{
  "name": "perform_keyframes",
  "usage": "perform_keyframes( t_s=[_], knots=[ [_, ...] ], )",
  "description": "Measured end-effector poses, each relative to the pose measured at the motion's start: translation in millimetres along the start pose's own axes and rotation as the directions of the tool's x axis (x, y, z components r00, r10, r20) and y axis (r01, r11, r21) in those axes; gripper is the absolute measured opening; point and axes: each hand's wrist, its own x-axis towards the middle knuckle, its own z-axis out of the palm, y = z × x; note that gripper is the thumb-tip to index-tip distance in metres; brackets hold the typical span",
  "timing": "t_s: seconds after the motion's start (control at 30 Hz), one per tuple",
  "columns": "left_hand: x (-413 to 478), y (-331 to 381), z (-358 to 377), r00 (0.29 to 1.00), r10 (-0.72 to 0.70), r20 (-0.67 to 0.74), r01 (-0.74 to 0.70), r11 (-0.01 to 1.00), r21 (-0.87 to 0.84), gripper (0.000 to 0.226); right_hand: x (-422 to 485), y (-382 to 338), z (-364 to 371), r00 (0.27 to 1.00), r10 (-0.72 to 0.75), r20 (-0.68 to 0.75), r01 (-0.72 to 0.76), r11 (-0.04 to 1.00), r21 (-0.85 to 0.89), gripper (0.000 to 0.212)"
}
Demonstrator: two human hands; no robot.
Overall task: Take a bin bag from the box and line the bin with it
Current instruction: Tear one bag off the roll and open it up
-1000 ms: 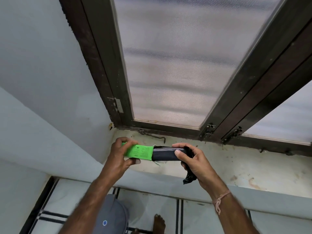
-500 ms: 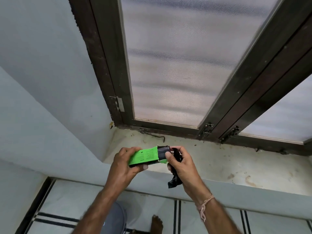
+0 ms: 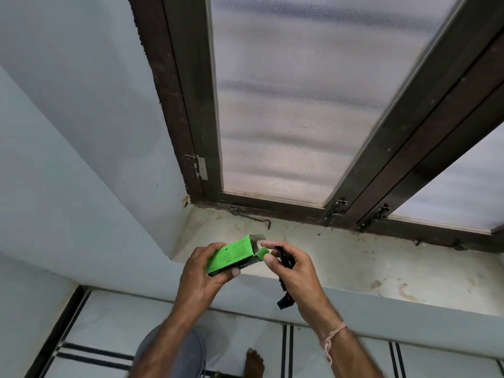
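Two hands meet in the air over the front edge of the windowsill point(image 3: 354, 263), near its left end, with the box point(image 3: 231, 255) in one and the bin bag point(image 3: 285, 300) in the other.
Your left hand point(image 3: 203, 271) grips the green box round its closed end, thumb underneath, and tilts it so the open end points up and to the right with its pale tuck flap standing up. Your right hand point(image 3: 296, 271) sits just beside that open end. Its thumb and forefinger touch the small green side flap, and its other fingers curl round the black bin bag, which is out of the box, crumpled against the palm, with a tail hanging below the hand. A thread band point(image 3: 334, 332) circles your right wrist. On the tiled floor point(image 3: 109, 323), below your left forearm, sits a grey round-topped object point(image 3: 177, 353), with a bare foot point(image 3: 255, 361) just to its right.
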Motion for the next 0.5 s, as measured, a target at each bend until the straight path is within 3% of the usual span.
perform_keyframes(
  t_s=[0.07,0.13,0.23,0.3,0.37,0.5],
  knots=[
    [-1.7,3.8,0.4,0.999,0.016,0.032,-0.015,1.000,-0.024,0.063,-0.4,1.6,4.2,0.999,-0.002,-0.042,0.003,1.000,0.004,0.022],
    [-2.5,7.0,0.9,0.999,0.030,0.039,-0.028,0.999,-0.036,0.061,-1.0,0.0,6.6,0.995,0.005,-0.097,-0.007,1.000,-0.018,0.037],
    [-3.1,5.5,-3.7,0.999,0.037,0.030,-0.037,0.999,-0.024,0.061,-1.5,-2.2,2.7,0.999,0.020,-0.035,-0.022,0.999,-0.048,0.059],
    [-3.3,2.6,-5.5,0.999,0.041,0.034,-0.041,0.999,-0.010,0.059,-4.1,-1.7,2.6,1.000,-0.024,0.019,0.025,0.999,-0.023,0.042],
    [-3.7,0.7,-5.9,0.998,0.046,0.030,-0.046,0.999,0.001,0.057,-6.1,1.0,7.3,0.999,-0.032,-0.013,0.031,0.999,-0.040,0.025],
    [-5.1,0.0,-6.0,0.999,0.042,0.015,-0.042,0.999,0.013,0.056,-11.5,4.4,10.7,1.000,0.010,-0.025,-0.012,0.997,-0.073,0.019]
  ],
)
